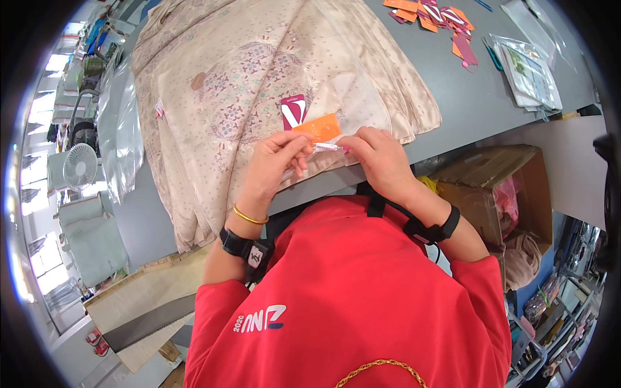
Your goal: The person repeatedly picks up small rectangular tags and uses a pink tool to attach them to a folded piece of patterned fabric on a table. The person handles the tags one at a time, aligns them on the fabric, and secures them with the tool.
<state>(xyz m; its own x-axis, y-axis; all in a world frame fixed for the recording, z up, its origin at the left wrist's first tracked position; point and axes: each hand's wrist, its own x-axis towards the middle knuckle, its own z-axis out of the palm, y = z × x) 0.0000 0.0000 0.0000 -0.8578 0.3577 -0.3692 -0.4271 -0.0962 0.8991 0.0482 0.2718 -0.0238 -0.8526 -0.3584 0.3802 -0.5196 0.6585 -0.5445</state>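
We have both hands at the near edge of the patterned beige cloth point(207, 149), which lies in folded layers over the grey table point(453, 100). Our left hand point(272, 158) has its thumb and forefinger pinched together on the left end of a small white strip point(326, 147), just above the cloth's near edge; whether they also grip the orange tag point(323, 127) beside it, we cannot tell. Our right hand point(383, 158) is curled with its thumb at the pink right end of that strip; its fingertips are partly hidden, so we cannot tell how firmly it is closed. The orange tag lies tilted over the near part of the cloth, its lower left corner at our left fingers, and it overlaps a maroon tag point(294, 107) with a white mark, which rests flat on the cloth. To the right of the cloth's far end, a loose pile of orange and maroon tags point(432, 14) is scattered on the table, with a teal-handled tool point(492, 55) near it. Farther right of the cloth are clear packets point(533, 81). Beyond its near right corner, below the table, we see an open cardboard box point(479, 171); well left of the cloth is a white fan point(80, 166).
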